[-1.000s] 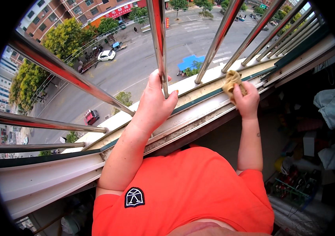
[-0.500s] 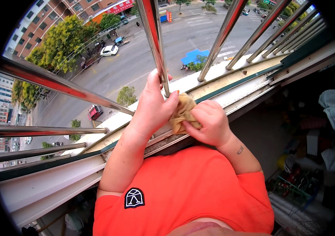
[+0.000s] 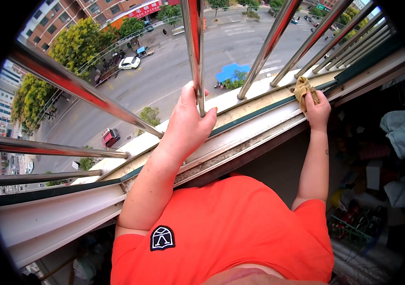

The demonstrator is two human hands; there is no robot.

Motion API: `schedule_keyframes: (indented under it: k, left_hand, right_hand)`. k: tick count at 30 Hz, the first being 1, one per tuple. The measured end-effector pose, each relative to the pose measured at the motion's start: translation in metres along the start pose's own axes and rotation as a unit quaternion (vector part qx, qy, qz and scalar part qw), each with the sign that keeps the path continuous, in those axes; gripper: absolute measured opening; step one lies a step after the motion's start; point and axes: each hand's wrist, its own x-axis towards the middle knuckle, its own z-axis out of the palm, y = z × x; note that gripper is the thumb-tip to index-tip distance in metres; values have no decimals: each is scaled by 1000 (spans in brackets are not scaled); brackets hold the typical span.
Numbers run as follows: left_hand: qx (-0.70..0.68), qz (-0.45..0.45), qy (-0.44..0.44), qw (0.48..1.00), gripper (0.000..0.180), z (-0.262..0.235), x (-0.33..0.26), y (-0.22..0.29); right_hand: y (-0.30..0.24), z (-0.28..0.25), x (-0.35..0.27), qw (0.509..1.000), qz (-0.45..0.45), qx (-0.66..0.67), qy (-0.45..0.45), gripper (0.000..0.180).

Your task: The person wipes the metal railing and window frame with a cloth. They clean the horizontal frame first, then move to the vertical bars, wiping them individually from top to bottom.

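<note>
My left hand (image 3: 187, 124) is closed around the lower end of an upright metal bar (image 3: 194, 47), its thumb on the near side. Out to the right, my right hand (image 3: 318, 114) grips a crumpled tan cloth (image 3: 302, 89). That cloth touches the dirty window sill (image 3: 264, 101) beside the green-edged frame; folds of it cover part of the fingers. Between my hands runs the white window track (image 3: 245, 138), with grime along its grooves.
More shiny metal bars (image 3: 262, 57) line the outer side of the sill. Far below lies a street (image 3: 159, 61) with a white car (image 3: 129, 62), a red vehicle (image 3: 110, 137) and trees. Indoors at the right, pale bags (image 3: 404, 128) and mixed clutter sit in shadow.
My right hand has carried the cloth from beside my left hand to the right along the sill, and that arm is now stretched out. My left hand stays on the bar.
</note>
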Motion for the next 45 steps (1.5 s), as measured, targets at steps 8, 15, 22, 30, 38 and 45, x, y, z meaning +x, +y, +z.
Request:
schedule_keyframes:
  k: [8,15,22,30,38,45]
  left_hand:
    - [3,-5,8,1000,55,1,-1,0]
    - [-26,15,0,1000,56,0,0,-1]
    - [-27,6,-6,1000,56,0,-2,1]
    - [-4,9,0,1000,56,0,-1,-1]
    - [-4,2,5,1000,56,1,0,0]
    - [-29,19,0,999,55,-1,0,-2]
  right_hand:
    - [-156,29,-91,958,-252,68,-117,27]
    - [-187,43,-112,926,-293,159,-178,27]
    - [-102,21,-66,974,-200,80,-71,14]
    - [-12,1,-4,996,48,70,-21,22]
    - [-133,25,-76,979,-175,52,-86,25]
    - [-188,39,-113,935,-286,120,-172,27]
